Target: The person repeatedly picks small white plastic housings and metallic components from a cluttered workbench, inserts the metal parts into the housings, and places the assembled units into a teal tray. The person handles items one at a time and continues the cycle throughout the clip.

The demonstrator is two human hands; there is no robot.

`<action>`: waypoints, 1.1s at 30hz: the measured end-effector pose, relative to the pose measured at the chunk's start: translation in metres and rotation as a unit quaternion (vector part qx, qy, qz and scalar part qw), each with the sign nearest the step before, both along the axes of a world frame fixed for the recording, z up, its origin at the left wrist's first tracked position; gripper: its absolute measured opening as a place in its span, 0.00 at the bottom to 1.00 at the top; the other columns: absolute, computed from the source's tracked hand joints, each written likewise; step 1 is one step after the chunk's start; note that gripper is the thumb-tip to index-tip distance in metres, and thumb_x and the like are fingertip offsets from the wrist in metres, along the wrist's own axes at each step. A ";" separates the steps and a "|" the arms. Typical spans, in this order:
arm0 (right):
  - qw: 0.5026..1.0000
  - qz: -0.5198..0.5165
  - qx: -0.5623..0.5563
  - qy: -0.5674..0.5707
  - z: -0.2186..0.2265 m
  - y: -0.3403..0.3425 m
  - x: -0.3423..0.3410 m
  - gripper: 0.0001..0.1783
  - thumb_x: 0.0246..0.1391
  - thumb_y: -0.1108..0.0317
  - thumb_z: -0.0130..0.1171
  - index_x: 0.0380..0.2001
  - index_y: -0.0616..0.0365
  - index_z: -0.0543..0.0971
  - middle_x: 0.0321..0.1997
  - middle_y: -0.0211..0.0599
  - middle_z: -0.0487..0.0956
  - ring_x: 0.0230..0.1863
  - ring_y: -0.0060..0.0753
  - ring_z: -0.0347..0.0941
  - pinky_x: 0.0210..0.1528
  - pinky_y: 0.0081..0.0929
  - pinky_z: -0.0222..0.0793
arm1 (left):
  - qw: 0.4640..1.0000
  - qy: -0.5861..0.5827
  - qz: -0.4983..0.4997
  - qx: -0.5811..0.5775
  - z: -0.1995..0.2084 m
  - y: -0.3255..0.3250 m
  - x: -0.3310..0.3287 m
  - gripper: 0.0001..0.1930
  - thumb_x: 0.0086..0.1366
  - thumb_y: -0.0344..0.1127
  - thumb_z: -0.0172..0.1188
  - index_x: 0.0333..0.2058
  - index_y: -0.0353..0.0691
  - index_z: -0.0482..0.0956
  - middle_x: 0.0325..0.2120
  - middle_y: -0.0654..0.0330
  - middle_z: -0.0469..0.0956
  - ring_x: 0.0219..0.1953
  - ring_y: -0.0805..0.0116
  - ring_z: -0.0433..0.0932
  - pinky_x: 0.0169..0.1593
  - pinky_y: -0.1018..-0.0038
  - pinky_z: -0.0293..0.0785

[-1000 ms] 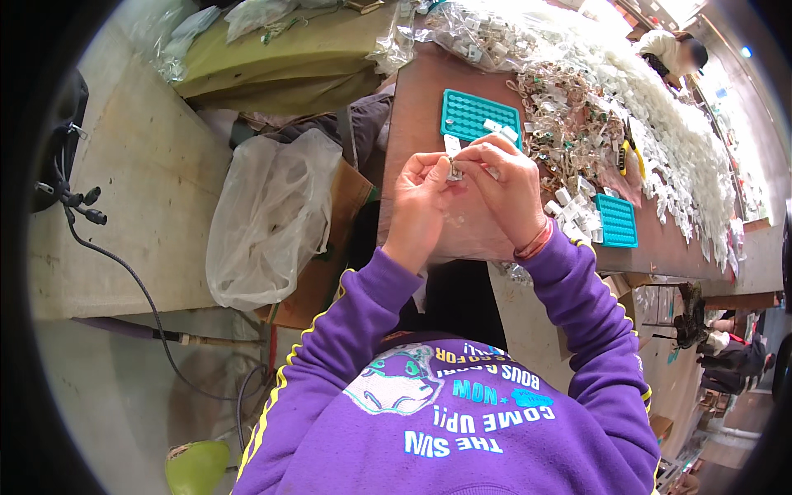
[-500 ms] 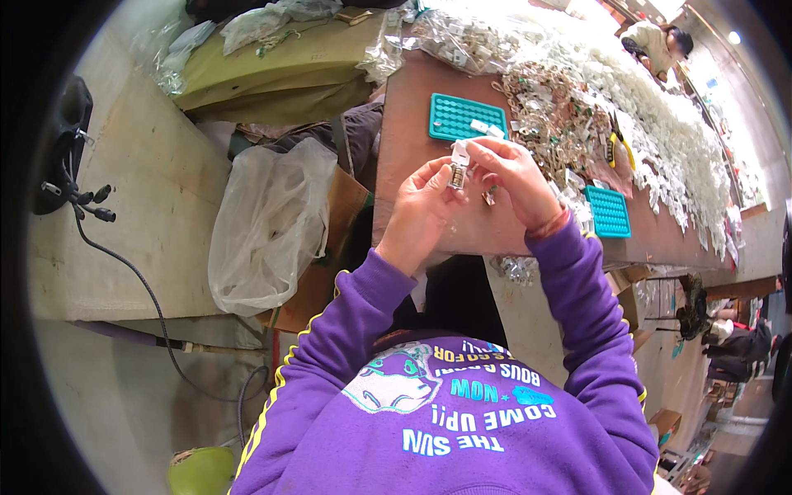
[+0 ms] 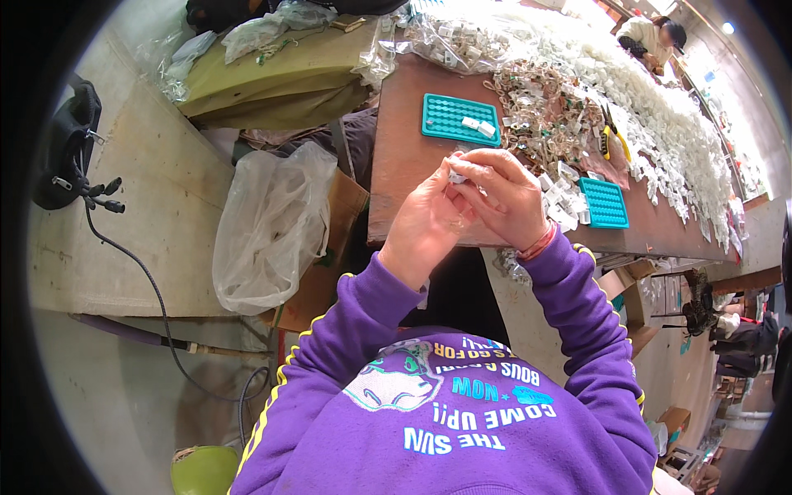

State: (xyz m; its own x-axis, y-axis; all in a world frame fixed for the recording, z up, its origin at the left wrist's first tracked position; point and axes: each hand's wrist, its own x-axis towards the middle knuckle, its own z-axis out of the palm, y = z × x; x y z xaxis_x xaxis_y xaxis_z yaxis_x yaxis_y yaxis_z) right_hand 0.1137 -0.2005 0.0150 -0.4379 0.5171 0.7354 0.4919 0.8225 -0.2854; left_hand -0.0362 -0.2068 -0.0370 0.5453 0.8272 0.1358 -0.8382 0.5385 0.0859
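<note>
My left hand (image 3: 425, 219) and my right hand (image 3: 505, 191) meet over the near edge of the table, thumbs and fingertips pinched together. Between the fingertips shows a bit of a small white plastic piece (image 3: 456, 177); the rest of it is hidden by the fingers. Just beyond the hands lies a teal ridged tray (image 3: 445, 106), with a few small white blocks (image 3: 478, 126) on its right part. To the right of my right hand, white plastic housings (image 3: 563, 198) lie in a loose cluster beside a second teal tray (image 3: 606, 203).
A heap of small brown and metal parts (image 3: 540, 111) covers the table's middle, and a long pile of white pieces (image 3: 652, 124) runs behind it. Yellow-handled pliers (image 3: 610, 142) lie between. At left, a clear plastic bag (image 3: 268, 231) hangs over a cardboard box. Another person (image 3: 652, 40) sits far right.
Both hands have come closer together and slightly nearer to me, and the fingers now cover most of the white piece. My right hand has turned inward, uncovering the housings beside it.
</note>
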 end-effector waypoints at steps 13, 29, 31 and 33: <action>0.997 -0.009 0.059 -0.058 0.005 -0.004 0.010 0.15 0.41 0.70 0.67 0.37 0.58 0.80 0.35 0.37 0.78 0.34 0.39 0.78 0.36 0.31 0.77 | 0.998 0.058 0.018 -0.035 -0.006 -0.014 0.006 0.11 0.71 0.39 0.52 0.47 0.42 0.74 0.41 0.62 0.76 0.45 0.69 0.75 0.55 0.67 0.72; 0.966 -0.047 -0.120 -0.222 -0.024 0.050 0.013 0.11 0.45 0.69 0.61 0.35 0.54 0.81 0.34 0.34 0.78 0.36 0.41 0.78 0.39 0.33 0.75 | 0.924 0.205 0.321 0.028 -0.032 0.023 -0.024 0.13 0.68 0.31 0.55 0.49 0.35 0.73 0.41 0.56 0.78 0.45 0.61 0.78 0.54 0.64 0.77; 0.963 -0.028 -0.054 -0.263 -0.035 0.059 0.010 0.10 0.43 0.70 0.59 0.33 0.54 0.80 0.34 0.33 0.77 0.37 0.39 0.78 0.40 0.32 0.75 | 0.926 0.184 0.325 0.058 -0.038 0.025 -0.025 0.13 0.68 0.31 0.55 0.50 0.36 0.73 0.42 0.56 0.77 0.46 0.61 0.78 0.55 0.63 0.76; 0.946 -0.003 -0.006 -0.325 -0.041 0.067 0.008 0.08 0.44 0.70 0.56 0.31 0.53 0.79 0.34 0.31 0.76 0.39 0.35 0.77 0.42 0.29 0.73 | 0.932 0.166 0.316 0.066 -0.041 0.025 -0.026 0.13 0.68 0.30 0.55 0.50 0.36 0.73 0.42 0.56 0.77 0.46 0.61 0.78 0.56 0.62 0.75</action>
